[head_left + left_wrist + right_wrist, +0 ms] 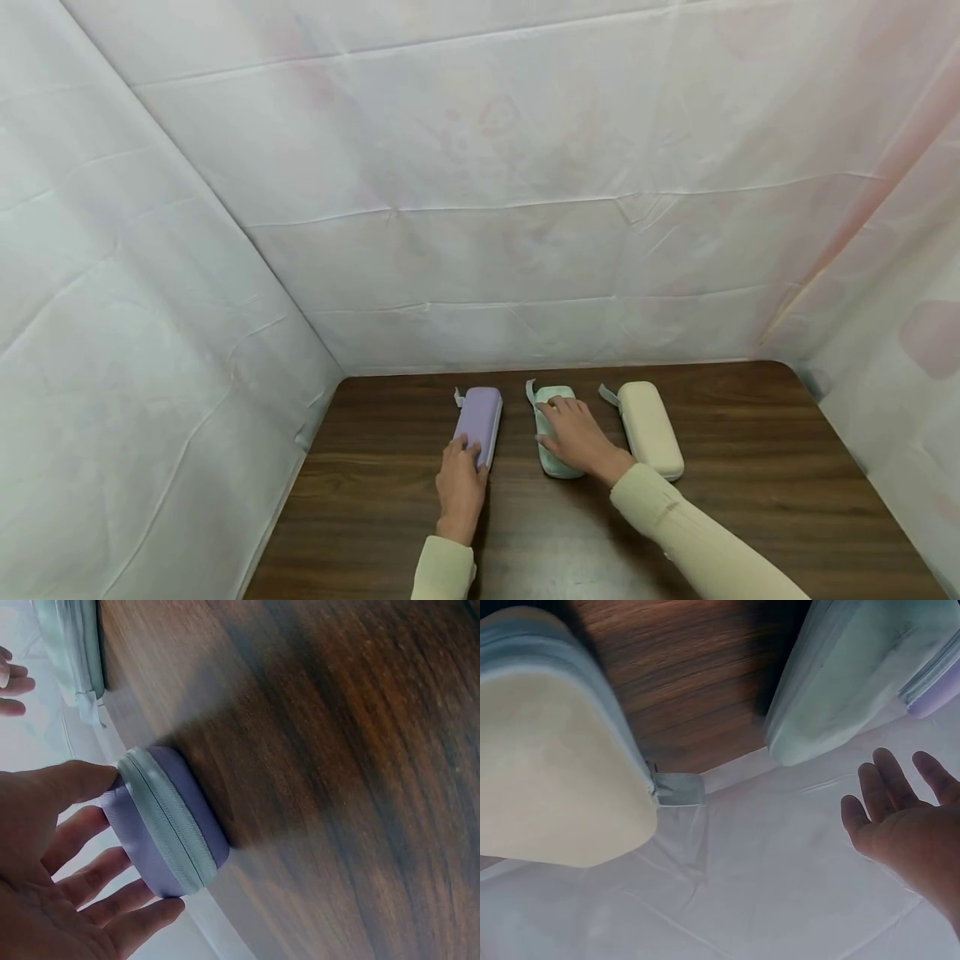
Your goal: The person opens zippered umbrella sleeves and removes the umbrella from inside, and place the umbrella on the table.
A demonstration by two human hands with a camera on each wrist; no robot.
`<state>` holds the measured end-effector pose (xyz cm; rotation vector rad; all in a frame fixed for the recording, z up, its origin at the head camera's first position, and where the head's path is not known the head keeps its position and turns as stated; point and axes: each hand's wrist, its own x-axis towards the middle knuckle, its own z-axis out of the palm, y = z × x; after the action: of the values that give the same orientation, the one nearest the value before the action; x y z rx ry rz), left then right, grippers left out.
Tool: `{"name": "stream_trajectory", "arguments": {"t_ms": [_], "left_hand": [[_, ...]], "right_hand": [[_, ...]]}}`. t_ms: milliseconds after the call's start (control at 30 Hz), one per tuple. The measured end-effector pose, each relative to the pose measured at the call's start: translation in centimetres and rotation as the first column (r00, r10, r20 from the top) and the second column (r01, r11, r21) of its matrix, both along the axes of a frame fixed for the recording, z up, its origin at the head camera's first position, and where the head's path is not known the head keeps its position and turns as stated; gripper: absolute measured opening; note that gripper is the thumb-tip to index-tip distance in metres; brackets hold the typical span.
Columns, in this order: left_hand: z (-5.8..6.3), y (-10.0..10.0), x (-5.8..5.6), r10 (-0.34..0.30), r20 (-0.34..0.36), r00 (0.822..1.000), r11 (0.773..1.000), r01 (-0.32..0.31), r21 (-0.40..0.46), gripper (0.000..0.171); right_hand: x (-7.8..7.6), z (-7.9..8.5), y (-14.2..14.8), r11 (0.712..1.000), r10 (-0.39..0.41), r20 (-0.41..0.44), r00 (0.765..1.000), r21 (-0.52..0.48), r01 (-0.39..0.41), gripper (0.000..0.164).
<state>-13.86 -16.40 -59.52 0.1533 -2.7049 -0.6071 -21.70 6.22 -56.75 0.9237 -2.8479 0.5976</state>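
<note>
- Head view: three long zipped cases lie side by side on the dark wooden table (360, 517), with gaps between them: the purple case (480, 417) on your left, the green case (561, 467) in the middle, the cream case (652, 429) on your right.
- Head view: your left hand (459, 487) is at the near end of the purple case, its fingers over the top and its thumb by the right side.
- Head view: your right hand (577, 435) is above the green case, fingers apart and slightly bent, hiding part of its top.
- Head view: your right sleeve (690, 533) passes close to the near end of the cream case; a pale strap (609, 395) sticks out at that case's far left corner.
- Head view: a white sheet (487, 167) with faint pink patches hangs behind the table.
- Left wrist view: your thumb presses one side of the purple case and your fingers curl round the other, gripping its end; the zip (169, 817) runs across the face between them.
- Left wrist view: a few fingertips of your right hand show at the edge, apart from the green case.
- Right wrist view: your right hand's fingers are loosely extended and hold nothing, with a gap between them and the green case.
- Right wrist view: the cream case is nearest the camera, and a corner of the purple case shows beyond the green one.
</note>
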Motion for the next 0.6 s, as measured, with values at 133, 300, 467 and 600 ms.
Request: {"name": "stream_trajectory", "arguments": {"t_ms": [133, 300, 467, 600], "left_hand": [[0.1, -0.1, -0.1, 0.008, -0.003, 1.000, 1.000, -0.008, 0.001, 0.033], [-0.1, -0.2, -0.3, 0.010, -0.013, 1.000, 1.000, -0.010, -0.001, 0.031], [-0.2, -0.1, -0.5, 0.002, -0.037, 0.999, 1.000, -0.003, -0.028, 0.032], [-0.1, -0.2, -0.4, -0.013, -0.052, 0.999, 0.999, 0.010, -0.051, 0.033]], "right_hand": [[-0.4, 0.0, -0.6, 1.000, 0.003, 0.006, 1.000, 0.004, -0.003, 0.054], [-1.1, -0.1, -1.5, 1.000, 0.000, 0.033, 0.999, -0.025, 0.000, 0.053], [-2.1, -1.2, -2.0, 0.999, -0.001, 0.006, 1.000, -0.041, 0.001, 0.052], [-2.5, -1.5, -2.3, 0.999, -0.005, 0.002, 1.000, -0.032, 0.005, 0.051]]}}
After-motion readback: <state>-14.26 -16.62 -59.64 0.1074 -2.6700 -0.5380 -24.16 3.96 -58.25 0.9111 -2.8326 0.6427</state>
